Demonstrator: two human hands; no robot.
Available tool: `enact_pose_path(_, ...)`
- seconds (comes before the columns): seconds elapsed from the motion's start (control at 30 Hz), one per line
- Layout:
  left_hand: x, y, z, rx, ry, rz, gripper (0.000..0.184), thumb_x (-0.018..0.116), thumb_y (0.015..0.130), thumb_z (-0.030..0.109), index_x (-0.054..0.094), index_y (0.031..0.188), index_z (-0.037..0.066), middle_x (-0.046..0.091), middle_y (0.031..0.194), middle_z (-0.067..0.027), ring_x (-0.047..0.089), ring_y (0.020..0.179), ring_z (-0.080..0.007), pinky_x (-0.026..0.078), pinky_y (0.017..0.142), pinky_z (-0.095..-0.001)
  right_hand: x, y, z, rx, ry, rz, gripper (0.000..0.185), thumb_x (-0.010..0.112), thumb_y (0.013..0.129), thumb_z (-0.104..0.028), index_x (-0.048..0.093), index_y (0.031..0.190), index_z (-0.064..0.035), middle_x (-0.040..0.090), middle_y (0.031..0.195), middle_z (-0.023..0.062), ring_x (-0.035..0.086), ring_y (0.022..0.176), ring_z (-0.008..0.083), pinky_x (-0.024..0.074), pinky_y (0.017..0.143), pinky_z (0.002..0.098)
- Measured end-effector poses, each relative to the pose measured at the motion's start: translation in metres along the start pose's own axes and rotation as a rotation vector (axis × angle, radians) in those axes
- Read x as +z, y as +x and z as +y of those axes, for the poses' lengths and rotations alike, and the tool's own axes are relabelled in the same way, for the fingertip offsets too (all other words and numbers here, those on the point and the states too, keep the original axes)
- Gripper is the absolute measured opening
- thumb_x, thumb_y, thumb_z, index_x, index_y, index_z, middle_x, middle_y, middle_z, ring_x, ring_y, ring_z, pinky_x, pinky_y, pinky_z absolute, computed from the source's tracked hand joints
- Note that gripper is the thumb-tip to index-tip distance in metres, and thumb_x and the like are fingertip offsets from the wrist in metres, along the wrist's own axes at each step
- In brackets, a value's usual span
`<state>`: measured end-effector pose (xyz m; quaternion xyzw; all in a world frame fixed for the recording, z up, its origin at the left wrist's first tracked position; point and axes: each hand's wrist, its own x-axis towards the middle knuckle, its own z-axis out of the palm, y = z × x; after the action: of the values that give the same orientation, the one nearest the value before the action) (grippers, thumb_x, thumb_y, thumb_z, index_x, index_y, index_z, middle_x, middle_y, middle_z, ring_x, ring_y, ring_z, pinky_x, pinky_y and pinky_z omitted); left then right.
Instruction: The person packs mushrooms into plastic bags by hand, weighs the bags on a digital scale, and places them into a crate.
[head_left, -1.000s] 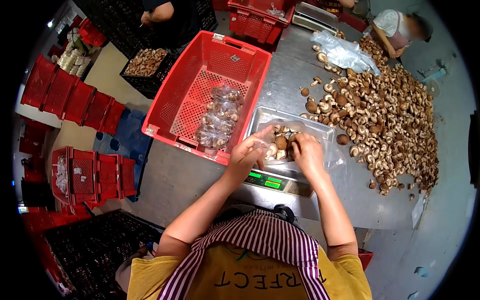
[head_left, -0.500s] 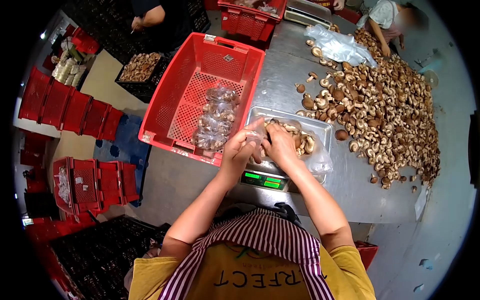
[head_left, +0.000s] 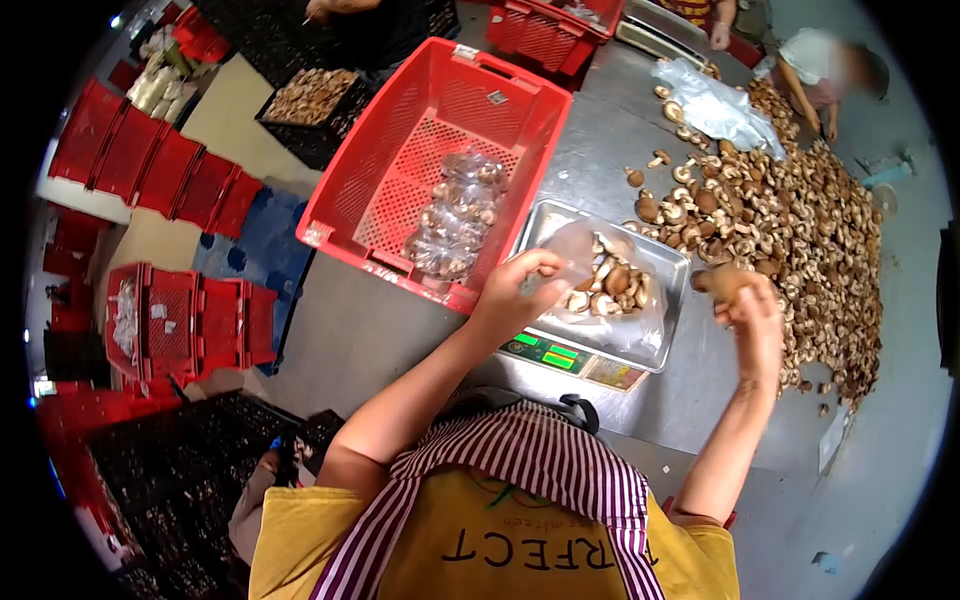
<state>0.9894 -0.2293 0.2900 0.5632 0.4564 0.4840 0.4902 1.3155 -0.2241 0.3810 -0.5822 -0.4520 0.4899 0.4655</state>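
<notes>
My left hand (head_left: 522,290) pinches the edge of a clear plastic bag (head_left: 635,330), which lies open on the metal tray (head_left: 672,325) of a scale. Inside the bag are several brown-capped mushrooms (head_left: 612,282) with pale stems. To the right of the tray, my right hand (head_left: 755,325) is raised over the table's near side, its fingers closed around a brown mushroom (head_left: 730,284), both blurred by motion. A large heap of loose mushrooms (head_left: 825,270) lies just beyond that hand. Green digits glow on the scale's display (head_left: 543,350) below the tray.
Left of the scale stands a red crate (head_left: 330,190) holding several filled bags (head_left: 455,215). A crumpled plastic bag (head_left: 715,105) lies by the heap. Across the table a person (head_left: 810,65) reaches toward mushrooms. Stacked red crates (head_left: 150,150) and a black crate of mushrooms (head_left: 310,97) stand left.
My right hand has left the bag and moved right, beside the heap, where it grips a mushroom. My left hand stays at the bag's edge. The view has shifted slightly.
</notes>
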Motion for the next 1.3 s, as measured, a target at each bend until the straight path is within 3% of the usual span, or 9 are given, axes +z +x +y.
enact_pose_path(0.1,-0.006,0.0,0.004,0.087,0.115,-0.006,0.024,0.07,0.079,0.01,0.064,0.101,0.002,0.066,0.092,-0.0045,0.058,0.091,-0.0135,0.045,0.085,-0.0289,-0.028,0.013,0.007,-0.155,-0.44,0.5,0.051,0.059,0.093,-0.03,0.046,0.137,-0.0071,0.052,0.132,0.0153,0.055,0.114,0.0231,0.0483,0.091,0.0346)
enact_pose_path(0.27,-0.007,-0.003,0.019,0.14,0.237,-0.049,0.029,0.074,0.077,0.018,0.067,0.101,0.004,0.068,0.092,-0.0043,0.058,0.095,-0.0193,0.042,0.089,-0.0344,0.018,-0.026,0.001,-0.234,-0.621,0.263,0.091,0.061,0.081,-0.062,0.03,0.147,-0.0084,0.031,0.15,0.0197,0.033,0.136,0.0358,0.0321,0.108,0.0523)
enact_pose_path(0.4,-0.004,-0.008,0.017,0.209,0.277,-0.008,0.037,0.079,0.073,0.025,0.067,0.103,0.006,0.068,0.094,-0.0037,0.059,0.096,-0.0203,0.042,0.088,-0.0346,0.092,-0.075,0.024,-0.289,-0.848,0.126,0.1,0.079,0.069,-0.031,0.024,0.149,-0.0087,0.027,0.151,0.0202,0.025,0.14,0.0362,0.0215,0.115,0.0472)
enact_pose_path(0.53,-0.001,-0.013,0.022,0.312,0.472,-0.005,0.037,0.078,0.072,0.026,0.067,0.102,0.009,0.067,0.094,-0.0047,0.06,0.094,-0.0232,0.042,0.087,-0.036,0.099,-0.077,0.056,-0.403,-0.998,0.198,0.083,0.078,0.071,-0.03,0.038,0.139,-0.0021,0.041,0.141,0.0219,0.04,0.129,0.0368,0.0324,0.108,0.0472)
enact_pose_path(0.63,0.012,-0.005,-0.001,0.402,0.585,-0.014,0.033,0.075,0.075,0.025,0.066,0.102,0.008,0.067,0.091,-0.0059,0.061,0.09,-0.0249,0.042,0.087,-0.0373,0.065,-0.054,0.068,-0.116,-1.189,0.165,0.049,0.072,0.079,-0.024,0.055,0.117,0.0022,0.06,0.117,0.0185,0.055,0.11,0.0276,0.0391,0.097,0.042)
enact_pose_path(0.73,0.025,0.014,0.023,0.148,0.113,-0.131,0.019,0.063,0.089,0.019,0.064,0.099,0.004,0.067,0.087,-0.006,0.062,0.084,-0.0175,0.045,0.083,-0.0318,0.05,-0.031,0.048,-0.031,-0.002,0.106,0.016,0.057,0.094,-0.018,0.062,0.09,-0.0035,0.065,0.078,0.0049,0.059,0.079,0.0147,0.044,0.081,0.0318)
enact_pose_path(0.77,0.029,0.018,0.036,-0.061,-0.34,-0.137,0.016,0.059,0.094,0.017,0.063,0.098,0.002,0.066,0.086,-0.0053,0.062,0.083,-0.0143,0.046,0.081,-0.0292,0.046,-0.029,0.031,-0.101,0.13,0.063,0.017,0.057,0.095,-0.02,0.063,0.089,-0.0052,0.065,0.079,0.0059,0.06,0.077,0.0144,0.0454,0.078,0.0295)
enact_pose_path(1.13,0.048,0.022,0.039,-0.169,-0.536,-0.492,0.021,0.046,0.1,0.02,0.057,0.103,0.003,0.065,0.1,-0.0089,0.061,0.063,-0.0118,0.05,0.064,-0.0247,0.089,-0.027,0.019,-0.016,0.278,-0.332,0.042,0.049,0.098,-0.029,0.055,0.126,0.0032,0.056,0.132,0.0136,0.066,0.084,0.0171,0.0531,0.08,0.0302)
enact_pose_path(1.3,0.035,0.029,0.038,-0.302,-0.529,-0.628,0.019,0.051,0.098,0.02,0.063,0.098,0.005,0.063,0.088,-0.0031,0.063,0.074,-0.0112,0.049,0.072,-0.0263,0.09,0.003,0.035,0.005,-0.02,-0.371,0.024,0.054,0.097,-0.022,0.067,0.106,-0.004,0.067,0.088,0.0017,0.06,0.078,0.0104,0.0482,0.071,0.0255)
